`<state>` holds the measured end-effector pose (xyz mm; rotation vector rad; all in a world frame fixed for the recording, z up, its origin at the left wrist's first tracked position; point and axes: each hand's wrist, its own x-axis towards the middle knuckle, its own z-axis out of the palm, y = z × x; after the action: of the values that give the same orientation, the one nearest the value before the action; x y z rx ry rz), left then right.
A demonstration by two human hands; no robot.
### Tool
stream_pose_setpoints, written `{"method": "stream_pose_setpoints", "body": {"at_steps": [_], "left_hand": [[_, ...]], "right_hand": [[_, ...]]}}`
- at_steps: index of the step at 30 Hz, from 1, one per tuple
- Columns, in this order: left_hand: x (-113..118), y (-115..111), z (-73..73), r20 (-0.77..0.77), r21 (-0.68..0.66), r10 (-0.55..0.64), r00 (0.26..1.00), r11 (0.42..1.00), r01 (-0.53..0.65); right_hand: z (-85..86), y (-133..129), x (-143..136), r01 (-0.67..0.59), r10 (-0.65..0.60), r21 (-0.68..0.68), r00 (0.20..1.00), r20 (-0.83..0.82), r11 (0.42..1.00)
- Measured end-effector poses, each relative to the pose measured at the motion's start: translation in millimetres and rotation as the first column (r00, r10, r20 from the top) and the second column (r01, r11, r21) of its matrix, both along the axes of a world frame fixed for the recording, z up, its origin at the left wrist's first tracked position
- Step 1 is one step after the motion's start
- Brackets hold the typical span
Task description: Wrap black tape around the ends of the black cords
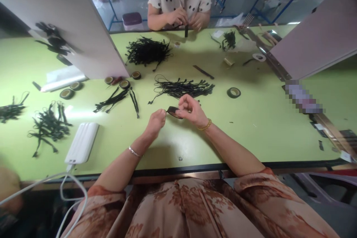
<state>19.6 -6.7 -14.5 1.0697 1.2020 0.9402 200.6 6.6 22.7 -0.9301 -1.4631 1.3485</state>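
Observation:
Between my hands is a roll of black tape (pixel 173 111), held up over the green table (pixel 223 137). My right hand (pixel 192 111) grips the roll with thumb and fingers. The fingers of my left hand (pixel 157 121) are pinched together at the roll's left side, where a bit of black tape runs to them. Whether a cable end is also in that pinch is too small to tell. Just beyond my hands lies a spread bundle of thin black cables (pixel 184 88). A second black tape roll (pixel 233 92) rests flat to the right.
Left of me are taped cable bundles (pixel 114 98), more loose cables (pixel 50 126), a white power bank (pixel 82 143) with a white cord, and tape rolls (pixel 67 93). A large cable pile (pixel 147 51) lies near a co-worker's hands (pixel 181 16). Upright panels (pixel 92 37) stand on the table.

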Motion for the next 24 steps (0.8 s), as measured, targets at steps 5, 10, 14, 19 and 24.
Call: {"method": "stream_pose_setpoints", "body": {"at_steps": [5, 10, 14, 19, 24], "left_hand": [[-6, 3, 5.9, 0.261, -0.1, 0.039, 0.965, 0.995, -0.013], [-9, 1, 3.9, -0.048, 0.05, 0.001, 0.999, 0.999, 0.002], [-8, -7, 3.8, -0.433, 0.281, -0.026, 0.901, 0.946, 0.163], [-3, -12, 4.7, -0.697, 0.496, 0.052, 0.716, 0.755, 0.429], [-3, -10, 5.5, -0.758, 0.588, 0.186, 0.625, 0.611, 0.53]], "right_hand": [[-6.5, -2, -4, -0.101, 0.027, 0.238, 0.955, 0.296, 0.966], [-10.6, -1, -6, -0.013, -0.155, 0.372, 0.895, 0.418, 0.928], [-6.0, 6, -2, 0.219, -0.433, 0.474, 0.804, 0.408, 0.853], [-6.2, 13, 0, 0.066, -0.167, 0.18, 0.754, 0.635, 0.981], [-11.5, 15, -4, 0.02, 0.03, -0.084, 0.833, 0.553, 0.996]]}}
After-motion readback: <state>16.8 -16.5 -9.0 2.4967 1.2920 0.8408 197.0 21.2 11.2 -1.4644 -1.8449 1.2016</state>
